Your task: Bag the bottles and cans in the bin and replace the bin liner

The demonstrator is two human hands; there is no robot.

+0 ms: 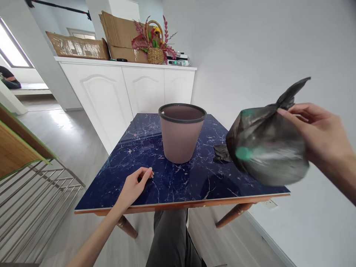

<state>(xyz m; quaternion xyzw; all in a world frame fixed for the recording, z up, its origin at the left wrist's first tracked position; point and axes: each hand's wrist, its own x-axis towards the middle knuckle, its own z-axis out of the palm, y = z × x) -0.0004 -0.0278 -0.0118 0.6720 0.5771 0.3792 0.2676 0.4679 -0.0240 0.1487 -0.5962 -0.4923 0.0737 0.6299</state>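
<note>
My right hand [319,129] pinches the gathered neck of a full black garbage bag [267,144], held up over the right side of the table. The bag is see-through in places, and pale and green shapes show inside it. Its lower edge is blurred. My left hand [136,187] rests near the front of the blue marbled table [116,185], its fingers curled together with nothing visible in them. A pinkish trash can [182,142] with a dark rim stands upright mid-table. Right of the can lies a crumpled piece of black plastic [221,152], partly hidden behind the bag.
Behind the table, a white cabinet [105,85] carries cardboard boxes [79,46] and a wicker basket of flowers [155,55]. A metal rack [52,189] stands on the left. The wall [244,48] closes off the right side. A person [9,78] sits at the far left.
</note>
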